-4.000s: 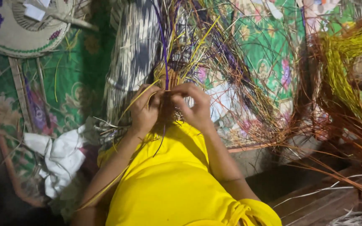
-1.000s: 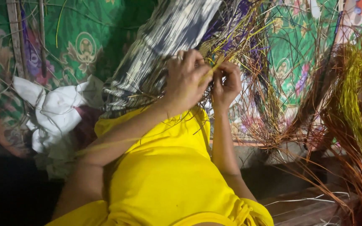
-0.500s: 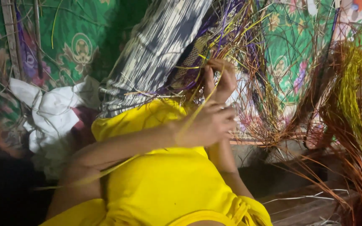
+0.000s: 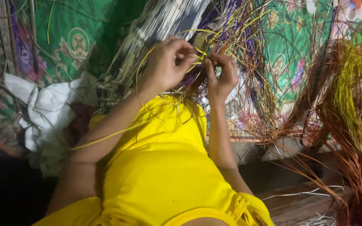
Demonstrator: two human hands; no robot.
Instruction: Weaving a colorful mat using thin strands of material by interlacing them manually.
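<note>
Nearest the camera: yellow garment fills the lower middle of the view, both forearms rising out of it toward the work.

Left hand, fingers curled and pressed together, pinching a thin yellow strand. The strand loops up over the hand in an arc, then trails down along the forearm and out to the lower left, slender, flat, glossy, pale yellow.

Right hand, just beside the left, fingertips almost meeting it. Fingers bunched and closed on the edge of the woven piece; which strand they nip, cannot tell.

The woven piece sits straight above the hands, tilted up to the top of the view: tight weave, cream and dark stripes. Its unfinished edge breaks into loose ends, purple, yellow and brown, fanning out over and right of the hands.

Left of the arm: crumpled white cloth, lying on a green patterned fabric with floral motifs.

Far right: bundle of loose strands, yellow-green at top, orange-brown lower, spraying downward. Beneath it a wooden plank with a few pale strips across it.
</note>
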